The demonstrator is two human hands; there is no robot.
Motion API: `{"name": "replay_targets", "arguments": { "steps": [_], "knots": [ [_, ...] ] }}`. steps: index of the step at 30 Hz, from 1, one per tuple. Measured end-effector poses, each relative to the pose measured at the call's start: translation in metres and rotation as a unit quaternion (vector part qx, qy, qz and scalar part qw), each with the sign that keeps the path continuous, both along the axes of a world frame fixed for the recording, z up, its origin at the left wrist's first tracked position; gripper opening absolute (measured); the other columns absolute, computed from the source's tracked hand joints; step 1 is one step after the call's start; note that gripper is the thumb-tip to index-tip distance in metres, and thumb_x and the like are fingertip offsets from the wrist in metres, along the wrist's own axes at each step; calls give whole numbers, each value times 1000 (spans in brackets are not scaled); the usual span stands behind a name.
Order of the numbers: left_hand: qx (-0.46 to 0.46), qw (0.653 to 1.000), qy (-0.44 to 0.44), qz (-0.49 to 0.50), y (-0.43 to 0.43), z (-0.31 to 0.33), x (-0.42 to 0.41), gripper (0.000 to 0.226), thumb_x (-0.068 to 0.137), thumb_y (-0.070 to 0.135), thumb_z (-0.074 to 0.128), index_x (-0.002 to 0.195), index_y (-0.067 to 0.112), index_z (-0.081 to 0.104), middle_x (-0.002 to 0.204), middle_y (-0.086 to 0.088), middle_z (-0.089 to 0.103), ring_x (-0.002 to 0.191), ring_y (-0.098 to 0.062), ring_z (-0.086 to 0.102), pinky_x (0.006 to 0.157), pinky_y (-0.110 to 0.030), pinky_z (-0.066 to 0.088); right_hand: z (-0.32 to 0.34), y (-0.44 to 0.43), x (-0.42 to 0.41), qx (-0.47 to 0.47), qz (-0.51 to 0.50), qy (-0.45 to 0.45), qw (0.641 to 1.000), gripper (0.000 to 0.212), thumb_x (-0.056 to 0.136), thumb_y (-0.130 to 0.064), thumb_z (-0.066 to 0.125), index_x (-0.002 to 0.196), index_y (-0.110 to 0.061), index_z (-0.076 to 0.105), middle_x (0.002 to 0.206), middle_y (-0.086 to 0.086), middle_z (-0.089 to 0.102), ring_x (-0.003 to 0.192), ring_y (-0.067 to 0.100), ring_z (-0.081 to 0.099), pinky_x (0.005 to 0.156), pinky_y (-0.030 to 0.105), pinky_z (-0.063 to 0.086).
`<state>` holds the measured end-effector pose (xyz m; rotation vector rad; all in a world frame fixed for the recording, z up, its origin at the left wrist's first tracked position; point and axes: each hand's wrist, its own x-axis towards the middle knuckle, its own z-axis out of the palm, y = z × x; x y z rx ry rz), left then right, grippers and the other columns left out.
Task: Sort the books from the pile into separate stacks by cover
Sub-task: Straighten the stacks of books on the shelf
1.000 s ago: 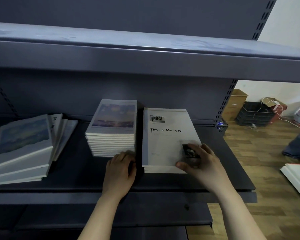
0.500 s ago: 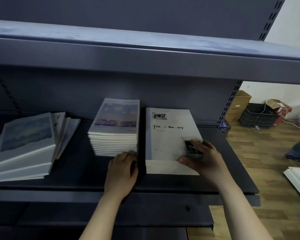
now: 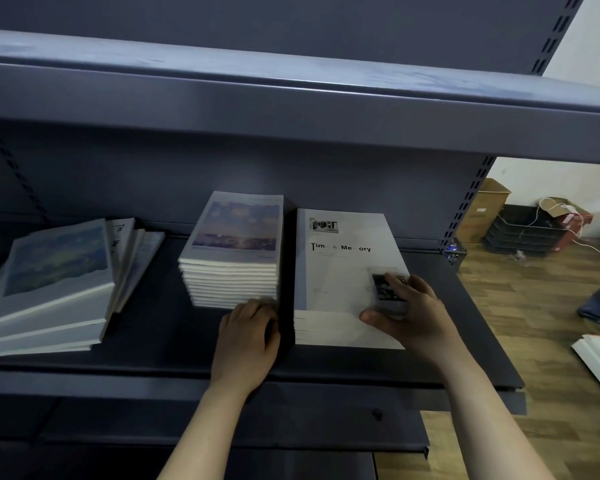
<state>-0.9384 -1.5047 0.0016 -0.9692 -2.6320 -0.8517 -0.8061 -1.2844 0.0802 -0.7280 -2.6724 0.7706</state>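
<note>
Toward the left end of the shelf [image 3: 153, 344]: the unsorted pile [image 3: 49, 289], slumped and fanned, with thick-looking books in front and a few thin ones leaning behind. Near the middle, close to the back panel: the painted-cover stack [image 3: 236, 244], many thin paperbacks lying square. Just in front, at its near right corner: the left hand [image 3: 248, 337], knuckles up, fingers bent against the bottom books; cannot tell whether gripping or merely nudging, fingertips blurred. Just beside, across a narrow gap: the Time & Memory stack [image 3: 340, 271], lower and broader, reaching nearer the shelf's front edge. On its near right corner: the right hand [image 3: 413, 313], fingers laid fairly flat over the top cover, thumb against the near edge, pressing rather than clutching. Probably light and floppy singly, being thin softcovers; heavy and prone to shearing as a whole stack. Smooth covers, likely to slide over one another. Best taken one at a time by the spine or near edge, thumb on top, fingers beneath; best squared by pushing flat against a stack's sides.
</note>
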Motion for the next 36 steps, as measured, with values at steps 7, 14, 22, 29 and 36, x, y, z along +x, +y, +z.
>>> {"name": "replay_targets", "arguments": {
  "steps": [7,14,22,29,36],
  "knots": [
    [-1,1000,0,2,0,1,0,17,87,20,58,101,22,66,111,7,58,102,-14,51,86,-29,34,-1,-2,-1,-7,-10,7,1000,98,65,-55,75,146,-20,32,151,-1,25,139,19,24,106,34,31],
    [5,1000,-3,-1,-1,2,2,18,87,20,57,103,21,66,115,7,57,106,-15,49,89,-27,31,-3,0,-1,-18,-16,25,999,97,62,-51,79,143,-19,37,150,1,28,138,19,25,107,30,27],
    [2,1000,-11,-12,-3,4,3,16,88,20,57,101,20,66,114,5,57,105,-17,51,89,-30,34,-3,1,0,-21,-24,12,999,95,60,-55,79,141,-22,40,149,3,30,138,23,27,107,34,29],
    [44,998,-32,-14,-23,12,2,14,91,18,54,101,21,62,103,8,59,95,-12,52,74,-26,40,-1,-13,4,92,-26,162,982,37,79,-53,62,101,-26,70,119,1,56,114,26,50,92,39,44],
    [104,993,5,47,-75,35,-18,13,88,15,58,98,19,65,95,3,63,84,-18,59,63,-27,44,6,-73,-12,57,43,189,979,9,85,-17,63,86,-22,70,81,-10,65,69,3,58,61,21,47]
  ]
}}
